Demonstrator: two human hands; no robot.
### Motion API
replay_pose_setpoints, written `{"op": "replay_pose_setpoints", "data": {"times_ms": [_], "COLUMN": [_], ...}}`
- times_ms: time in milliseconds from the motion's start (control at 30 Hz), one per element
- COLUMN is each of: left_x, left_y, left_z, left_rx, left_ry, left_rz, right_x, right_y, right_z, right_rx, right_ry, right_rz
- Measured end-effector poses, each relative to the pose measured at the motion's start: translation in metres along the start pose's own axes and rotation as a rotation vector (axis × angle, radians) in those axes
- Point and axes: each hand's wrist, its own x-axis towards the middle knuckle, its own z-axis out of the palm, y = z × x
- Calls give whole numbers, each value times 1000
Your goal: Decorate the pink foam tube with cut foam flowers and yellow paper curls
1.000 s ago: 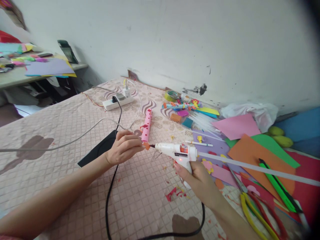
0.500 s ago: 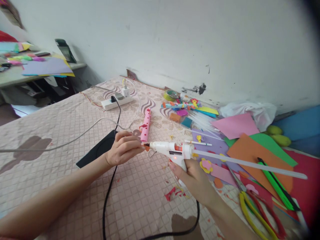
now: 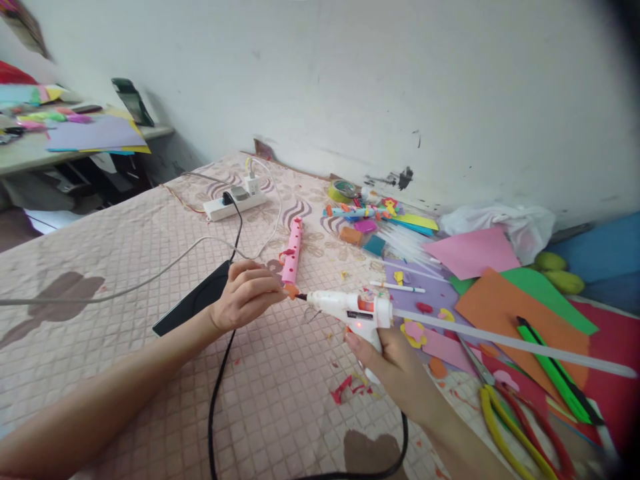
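Observation:
My right hand [image 3: 390, 363] is wrapped round the handle of a white hot glue gun [image 3: 345, 305]; a long clear glue stick [image 3: 510, 340] sticks out of its back. The gun's small light glows red, and its dark nozzle points left. Between the fingertips of my left hand [image 3: 253, 293] is a small orange paper piece [image 3: 291, 291], pinched right by the nozzle; I cannot tell if they touch. Just beyond my left fingertips lies a pink paper roll [image 3: 292, 250] with red dots. A dark flat phone-like slab [image 3: 193, 300] lies partly behind my left wrist.
A white power strip [image 3: 235, 205] with plugs sits at the back left. The gun's black cord [image 3: 216, 400] loops across the front. To the right lie scissors [image 3: 520, 427], a green cutter [image 3: 555, 370], coloured sheets [image 3: 525, 320], glue sticks [image 3: 407, 243] and a decorated blue roll [image 3: 357, 212].
My right hand has drawn the glue gun slightly to the right and down, so its nozzle sits a little farther from my left fingertips. My left hand has stayed almost still.

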Motion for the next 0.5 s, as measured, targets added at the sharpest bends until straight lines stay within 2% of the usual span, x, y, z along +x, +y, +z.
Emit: {"op": "replay_pose_setpoints", "data": {"times_ms": [167, 233, 500], "left_x": [-2, -2, 24], "left_y": [-1, -2, -3], "left_z": [-1, 0, 7], "left_rx": [0, -11, -164], "left_ry": [7, 7, 11], "left_rz": [-34, -87, -655], "right_x": [6, 9, 20], "right_y": [8, 13, 33], "right_z": [-1, 0, 0], "right_rx": [-39, -45, -18], "right_ry": [60, 73, 123], "right_rz": [-5, -5, 60]}}
